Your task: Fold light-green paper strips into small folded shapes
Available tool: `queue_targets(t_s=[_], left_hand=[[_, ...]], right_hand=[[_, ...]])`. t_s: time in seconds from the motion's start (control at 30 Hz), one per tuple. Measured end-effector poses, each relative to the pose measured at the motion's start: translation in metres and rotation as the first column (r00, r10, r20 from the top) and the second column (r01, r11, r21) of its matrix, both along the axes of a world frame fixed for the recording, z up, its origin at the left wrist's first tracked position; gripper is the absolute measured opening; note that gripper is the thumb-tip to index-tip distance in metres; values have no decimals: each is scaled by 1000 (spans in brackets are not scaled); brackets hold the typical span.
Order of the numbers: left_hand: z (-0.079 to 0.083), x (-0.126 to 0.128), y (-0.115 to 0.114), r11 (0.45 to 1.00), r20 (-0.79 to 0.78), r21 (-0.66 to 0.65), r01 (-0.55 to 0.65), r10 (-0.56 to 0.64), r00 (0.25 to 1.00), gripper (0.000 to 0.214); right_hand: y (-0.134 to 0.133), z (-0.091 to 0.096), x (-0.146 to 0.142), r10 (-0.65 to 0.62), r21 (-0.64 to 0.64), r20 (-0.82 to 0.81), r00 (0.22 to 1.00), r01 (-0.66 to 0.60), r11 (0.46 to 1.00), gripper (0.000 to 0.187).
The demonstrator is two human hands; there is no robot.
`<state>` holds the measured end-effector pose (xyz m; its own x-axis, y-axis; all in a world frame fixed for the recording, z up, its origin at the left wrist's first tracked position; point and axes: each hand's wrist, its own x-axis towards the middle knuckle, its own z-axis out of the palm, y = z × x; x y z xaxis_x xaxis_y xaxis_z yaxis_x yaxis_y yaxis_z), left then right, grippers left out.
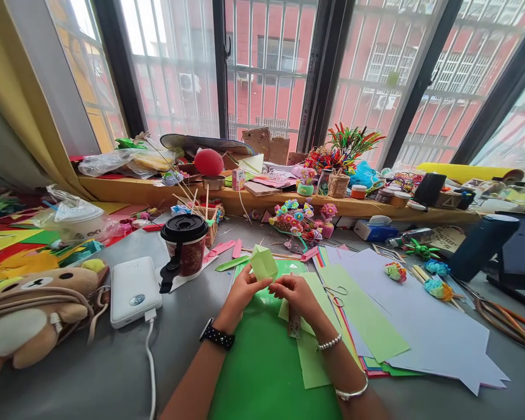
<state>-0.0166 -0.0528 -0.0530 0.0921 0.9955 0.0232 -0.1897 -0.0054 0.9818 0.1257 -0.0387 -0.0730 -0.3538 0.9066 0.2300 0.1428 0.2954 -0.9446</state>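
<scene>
Light green folded paper [263, 263] is pinched in my left hand [241, 293], its faceted shape standing up above the fingers. My right hand [295, 296] has its thumb and fingers pressed together at the lower right corner of the paper. Whether the right fingertips grip the paper or only touch it is hard to see. Both hands are above a shiny green mat [262, 361]. Under and beside my right forearm lie pale green paper strips [314, 361] and a patterned strip [294, 325]. Scissors [338, 296] rest on the paper just right of that hand.
At left are a lidded cup [184, 248], a white power bank [135, 290] with its cable, and a plush bear [30, 315]. White sheets [433, 332] spread on the right, near a dark cylinder [483, 248]. Paper flowers [295, 219] stand at the back, below a crowded sill.
</scene>
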Motion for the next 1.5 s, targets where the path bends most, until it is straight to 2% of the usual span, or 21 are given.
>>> queue_targets(t_s=[0.3, 0.4, 0.63, 0.83, 0.9, 1.07, 1.3, 1.5], left_hand=[[-9, -2, 4, 993, 94, 55, 106, -111, 989, 41], [-8, -2, 4, 995, 107, 29, 93, -95, 990, 48], [-5, 0, 5, 999, 53, -35, -33, 35, 998, 55], [-4, -2, 2, 999, 21, -27, -22, 22, 1000, 47], [-4, -2, 2, 999, 15, -35, -13, 13, 1000, 48], [-5, -1, 2, 997, 0, -55, 62, -62, 998, 55], [-8, 0, 4, 997, 6, -64, 51, -50, 999, 57], [-9, -2, 6, 998, 41, -66, 16, -13, 999, 54]], right_hand=[[-3, 4, 1, 44, 26, -6, 999, -44, 999, 15], [-4, 6, 2, 37, 34, 10, 999, -37, 999, 14], [-4, 6, 0, 50, 17, -16, 999, -50, 999, 17], [-3, 3, -3, 72, 25, -21, 997, -71, 997, 27], [-3, 2, -2, 50, 32, -28, 998, -49, 998, 31], [1, -1, 1, -91, 82, -20, 996, 93, 992, 26], [-1, 1, 1, -100, 79, -58, 993, 104, 991, 26], [2, 2, 1, -109, 9, -118, 987, 111, 994, 37]])
